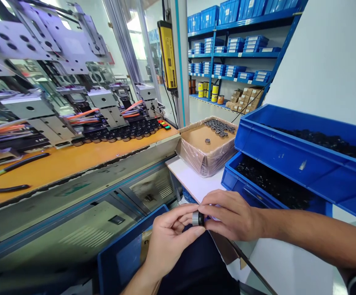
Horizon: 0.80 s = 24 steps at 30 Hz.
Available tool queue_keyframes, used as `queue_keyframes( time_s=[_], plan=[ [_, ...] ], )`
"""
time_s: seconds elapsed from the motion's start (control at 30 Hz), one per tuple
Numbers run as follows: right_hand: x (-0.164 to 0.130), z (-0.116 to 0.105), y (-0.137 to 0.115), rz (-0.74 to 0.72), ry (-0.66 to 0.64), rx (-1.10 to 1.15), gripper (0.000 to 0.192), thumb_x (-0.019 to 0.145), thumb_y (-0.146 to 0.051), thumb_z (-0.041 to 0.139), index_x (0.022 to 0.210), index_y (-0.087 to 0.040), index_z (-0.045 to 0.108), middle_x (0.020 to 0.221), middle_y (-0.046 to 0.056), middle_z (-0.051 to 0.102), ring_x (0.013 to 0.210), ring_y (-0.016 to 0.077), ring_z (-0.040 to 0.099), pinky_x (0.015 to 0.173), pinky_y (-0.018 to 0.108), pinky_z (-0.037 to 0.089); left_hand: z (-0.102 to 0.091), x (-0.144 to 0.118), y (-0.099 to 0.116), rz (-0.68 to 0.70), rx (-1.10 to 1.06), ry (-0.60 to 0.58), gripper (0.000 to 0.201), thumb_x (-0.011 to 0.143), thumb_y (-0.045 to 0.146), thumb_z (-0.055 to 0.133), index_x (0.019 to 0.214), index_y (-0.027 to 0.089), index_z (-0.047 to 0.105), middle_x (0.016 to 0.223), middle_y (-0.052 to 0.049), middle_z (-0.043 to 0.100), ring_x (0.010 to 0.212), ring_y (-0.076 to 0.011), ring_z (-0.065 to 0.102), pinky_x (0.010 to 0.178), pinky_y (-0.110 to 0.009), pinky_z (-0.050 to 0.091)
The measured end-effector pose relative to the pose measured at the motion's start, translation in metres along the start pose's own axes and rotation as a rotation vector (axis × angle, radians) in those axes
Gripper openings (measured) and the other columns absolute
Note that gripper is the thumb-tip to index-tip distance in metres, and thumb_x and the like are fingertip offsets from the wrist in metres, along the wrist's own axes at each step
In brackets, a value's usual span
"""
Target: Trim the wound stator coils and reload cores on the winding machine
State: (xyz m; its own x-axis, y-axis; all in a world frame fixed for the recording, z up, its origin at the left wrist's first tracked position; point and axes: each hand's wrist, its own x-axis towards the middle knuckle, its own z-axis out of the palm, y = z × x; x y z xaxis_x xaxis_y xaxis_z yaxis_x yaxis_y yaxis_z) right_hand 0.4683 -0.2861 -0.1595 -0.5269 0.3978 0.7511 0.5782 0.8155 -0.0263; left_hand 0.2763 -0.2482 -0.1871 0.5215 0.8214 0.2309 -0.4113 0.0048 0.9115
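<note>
My left hand (pixel 168 237) and my right hand (pixel 231 215) meet low in the middle of the view. Between their fingertips sits a small ring-shaped part (pixel 198 218), silvery on its left half and black on its right. The left thumb and fingers pinch the silver side, the right fingers press on the black side. Just beyond the right hand stands a blue bin (pixel 242 190) with several small black rings in it. A second blue bin (pixel 288 153), also holding black parts, is stacked above it.
A plastic-wrapped cardboard box (pixel 202 157) holding several metal rings stands on a white table (pixel 190 180). At left runs an orange machine bed (pixel 58 164) with clamps and cables. Another blue bin (pixel 119 258) lies below my hands. Blue shelving (pixel 236 53) stands behind.
</note>
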Motion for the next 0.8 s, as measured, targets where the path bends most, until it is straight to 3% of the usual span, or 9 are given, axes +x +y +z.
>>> queue_keyframes(
  time_s=[0.27,0.53,0.8],
  plan=[
    [-0.0031,0.0035,0.0017,-0.014,0.006,0.006,0.028,0.088,-0.010,0.063,0.116,-0.007,0.058,0.098,0.013,0.063,0.091,0.0184,0.062,0.075,0.032,0.060,-0.0001,-0.0001,0.0007,0.008,-0.009,-0.006,0.044,0.066,-0.001,0.079,0.097,0.030,0.080,0.091,0.002,0.082,0.080,-0.0122,0.076,0.075,-0.014,0.059],
    [0.0025,-0.0016,0.0020,-0.118,0.011,-0.085,0.020,0.092,-0.017,0.063,0.105,-0.003,0.063,0.087,0.011,0.063,0.084,0.0172,0.061,0.076,0.032,0.060,-0.0033,0.0015,0.0022,-0.098,-0.016,-0.045,0.041,0.063,0.003,0.084,0.095,0.029,0.081,0.084,-0.001,0.082,0.076,-0.0142,0.077,0.074,-0.014,0.059],
    [0.0015,-0.0027,-0.0017,-0.212,-0.024,-0.199,0.024,0.090,-0.017,0.065,0.104,0.002,0.064,0.079,0.010,0.064,0.075,0.0191,0.062,0.061,0.031,0.057,0.0045,-0.0024,-0.0012,-0.145,-0.083,-0.019,0.034,0.062,0.009,0.087,0.093,0.022,0.081,0.082,-0.004,0.082,0.072,-0.0166,0.077,0.072,-0.020,0.061]
  ],
)
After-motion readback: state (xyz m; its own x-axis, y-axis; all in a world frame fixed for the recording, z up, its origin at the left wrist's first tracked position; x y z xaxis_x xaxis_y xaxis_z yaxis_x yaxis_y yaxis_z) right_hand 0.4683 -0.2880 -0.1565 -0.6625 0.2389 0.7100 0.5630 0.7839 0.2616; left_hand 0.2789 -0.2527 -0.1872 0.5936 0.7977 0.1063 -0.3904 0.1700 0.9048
